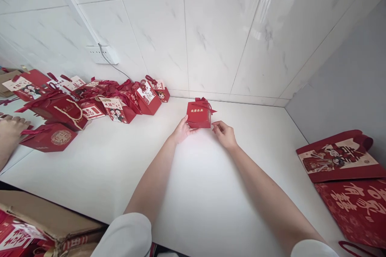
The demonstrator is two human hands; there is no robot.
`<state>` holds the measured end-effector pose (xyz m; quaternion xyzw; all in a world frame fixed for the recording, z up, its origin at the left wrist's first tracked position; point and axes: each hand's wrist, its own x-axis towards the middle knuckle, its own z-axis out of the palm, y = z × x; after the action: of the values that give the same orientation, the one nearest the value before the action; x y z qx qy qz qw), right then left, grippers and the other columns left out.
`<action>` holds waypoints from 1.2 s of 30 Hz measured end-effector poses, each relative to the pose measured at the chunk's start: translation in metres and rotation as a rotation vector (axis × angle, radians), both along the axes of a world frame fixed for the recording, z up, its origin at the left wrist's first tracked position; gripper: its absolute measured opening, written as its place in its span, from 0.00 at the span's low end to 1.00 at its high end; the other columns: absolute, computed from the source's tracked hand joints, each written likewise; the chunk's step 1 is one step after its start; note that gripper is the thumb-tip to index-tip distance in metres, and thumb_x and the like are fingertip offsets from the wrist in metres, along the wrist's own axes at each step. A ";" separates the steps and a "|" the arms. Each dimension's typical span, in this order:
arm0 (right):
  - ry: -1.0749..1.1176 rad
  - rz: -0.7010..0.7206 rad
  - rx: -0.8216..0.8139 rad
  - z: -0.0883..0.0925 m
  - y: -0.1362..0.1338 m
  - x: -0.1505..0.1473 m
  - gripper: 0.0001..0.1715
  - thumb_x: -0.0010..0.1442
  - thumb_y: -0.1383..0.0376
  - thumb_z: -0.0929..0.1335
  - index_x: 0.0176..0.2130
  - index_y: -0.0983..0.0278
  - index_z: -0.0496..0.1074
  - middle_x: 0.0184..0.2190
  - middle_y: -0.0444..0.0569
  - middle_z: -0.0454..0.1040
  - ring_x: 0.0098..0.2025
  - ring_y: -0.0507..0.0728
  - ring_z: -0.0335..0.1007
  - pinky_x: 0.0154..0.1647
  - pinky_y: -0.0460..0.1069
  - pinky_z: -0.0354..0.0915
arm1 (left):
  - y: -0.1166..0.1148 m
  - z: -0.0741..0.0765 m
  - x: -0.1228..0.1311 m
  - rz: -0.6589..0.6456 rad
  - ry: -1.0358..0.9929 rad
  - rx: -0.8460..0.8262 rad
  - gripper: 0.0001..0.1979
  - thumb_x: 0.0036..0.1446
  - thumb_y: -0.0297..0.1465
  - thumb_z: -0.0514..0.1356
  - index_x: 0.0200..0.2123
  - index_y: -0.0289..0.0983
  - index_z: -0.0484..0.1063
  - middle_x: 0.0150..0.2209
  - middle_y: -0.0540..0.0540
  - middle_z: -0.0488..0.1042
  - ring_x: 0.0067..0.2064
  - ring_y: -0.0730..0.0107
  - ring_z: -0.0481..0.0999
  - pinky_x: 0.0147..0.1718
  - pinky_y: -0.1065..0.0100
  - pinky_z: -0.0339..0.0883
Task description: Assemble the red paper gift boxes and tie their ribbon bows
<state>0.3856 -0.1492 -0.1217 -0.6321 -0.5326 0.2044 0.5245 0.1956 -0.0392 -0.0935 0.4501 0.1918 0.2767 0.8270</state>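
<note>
A small red gift box (pixel 197 113) with gold characters on its face and a dark red ribbon bow (pixel 205 103) on top is in front of me, near the wall. My left hand (pixel 182 129) grips it at its lower left edge, thumb on the side and fingers underneath. Close to the box's lower right corner is my right hand (pixel 223 133), its thumb and fingertips pinched together. What those fingertips hold, if anything, is too small to make out.
Several red gift boxes (pixel 147 98) crowd the left of the white table (pixel 193 192). Another person's hand (pixel 13 132) touches a box (pixel 50 136) there. A cardboard carton (pixel 51 213) stands lower left, red bags (pixel 343 156) lie right. A socket with a cable (pixel 102 54) is on the tiled wall.
</note>
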 end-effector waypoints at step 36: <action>0.125 0.385 0.127 0.019 -0.006 -0.004 0.55 0.55 0.55 0.71 0.67 0.51 0.33 0.65 0.51 0.51 0.62 0.63 0.56 0.57 0.62 0.62 | -0.003 0.001 -0.008 -0.146 0.144 0.343 0.59 0.36 0.22 0.69 0.65 0.55 0.40 0.68 0.41 0.38 0.57 0.49 0.66 0.52 0.54 0.65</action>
<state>0.3817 -0.1547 -0.1025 -0.4706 -0.6215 0.3057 0.5466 0.1879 -0.0417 -0.0923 0.6157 0.1674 0.2118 0.7403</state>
